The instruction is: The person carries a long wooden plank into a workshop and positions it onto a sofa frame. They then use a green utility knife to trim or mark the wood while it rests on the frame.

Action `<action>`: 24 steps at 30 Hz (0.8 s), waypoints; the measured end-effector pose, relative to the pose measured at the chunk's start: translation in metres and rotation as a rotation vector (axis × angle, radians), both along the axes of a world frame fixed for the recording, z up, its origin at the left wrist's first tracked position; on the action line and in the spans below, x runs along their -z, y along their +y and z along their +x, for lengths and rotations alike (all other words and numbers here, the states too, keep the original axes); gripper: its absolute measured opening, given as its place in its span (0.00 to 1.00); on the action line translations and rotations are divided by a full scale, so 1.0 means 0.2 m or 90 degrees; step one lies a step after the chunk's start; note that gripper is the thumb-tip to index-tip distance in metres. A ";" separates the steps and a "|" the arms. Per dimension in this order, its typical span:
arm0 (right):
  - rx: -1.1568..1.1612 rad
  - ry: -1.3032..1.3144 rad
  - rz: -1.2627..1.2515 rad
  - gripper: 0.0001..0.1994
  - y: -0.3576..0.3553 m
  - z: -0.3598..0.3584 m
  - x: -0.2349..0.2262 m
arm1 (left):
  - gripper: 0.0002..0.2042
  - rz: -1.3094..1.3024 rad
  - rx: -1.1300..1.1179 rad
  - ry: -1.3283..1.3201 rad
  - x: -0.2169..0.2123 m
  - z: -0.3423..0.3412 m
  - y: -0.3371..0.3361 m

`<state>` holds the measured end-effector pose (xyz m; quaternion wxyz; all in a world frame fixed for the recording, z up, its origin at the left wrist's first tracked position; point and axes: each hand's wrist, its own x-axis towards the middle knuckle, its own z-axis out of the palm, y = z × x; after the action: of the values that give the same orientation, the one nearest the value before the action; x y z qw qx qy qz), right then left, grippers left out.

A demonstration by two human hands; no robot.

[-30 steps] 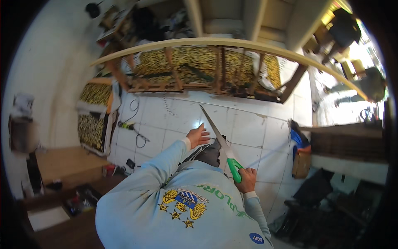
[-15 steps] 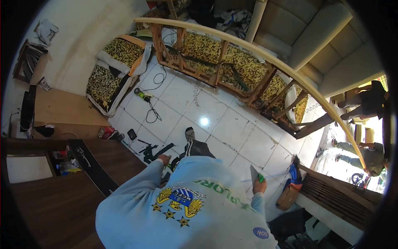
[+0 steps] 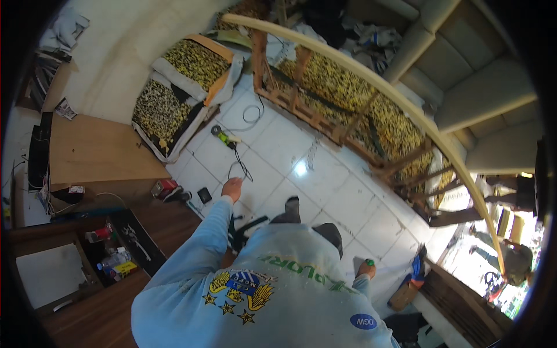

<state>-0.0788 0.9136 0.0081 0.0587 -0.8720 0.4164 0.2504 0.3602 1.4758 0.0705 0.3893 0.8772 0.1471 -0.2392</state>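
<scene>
My left hand [image 3: 232,189] reaches out over the tiled floor with nothing in it, its fingers stretched apart from the thumb. Near it lies the black cord [image 3: 246,170] of a green angle grinder [image 3: 219,133], which rests further off on the tiles. Low at the right, my right hand [image 3: 365,270] is closed round a green-handled tool [image 3: 370,263] with a flat grey blade, seen mostly end-on. Partly hidden by my left arm and shirt, a dark tool [image 3: 250,225] lies on the floor.
A bare wooden sofa frame [image 3: 325,124] with a long curved rail crosses the far side. Foam-backed cushions [image 3: 191,64] lean on the wall. A brown cabinet [image 3: 168,223] with an opened compartment stands left. Beige sofas [image 3: 470,75] and people [image 3: 513,261] are at the right.
My left hand has left the dark tools on the floor and moved forward toward the grinder's cord. My right hand still grips the green-handled tool, now turned. The view has shifted.
</scene>
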 end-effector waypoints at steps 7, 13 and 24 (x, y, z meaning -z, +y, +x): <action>0.246 0.005 0.165 0.15 0.23 0.85 0.24 | 0.25 0.139 0.026 0.092 -0.09 0.28 0.24; -0.031 0.173 0.396 0.19 0.18 1.77 0.17 | 0.29 0.027 -0.013 0.185 0.02 0.32 0.28; -0.018 0.246 0.253 0.26 0.11 3.14 0.33 | 0.31 0.066 -0.234 0.224 0.19 0.90 0.70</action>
<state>0.5484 0.9349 -0.0583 0.1442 -0.7851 0.3506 0.4897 0.5397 1.6159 0.0318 0.3489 0.7994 0.3819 -0.3055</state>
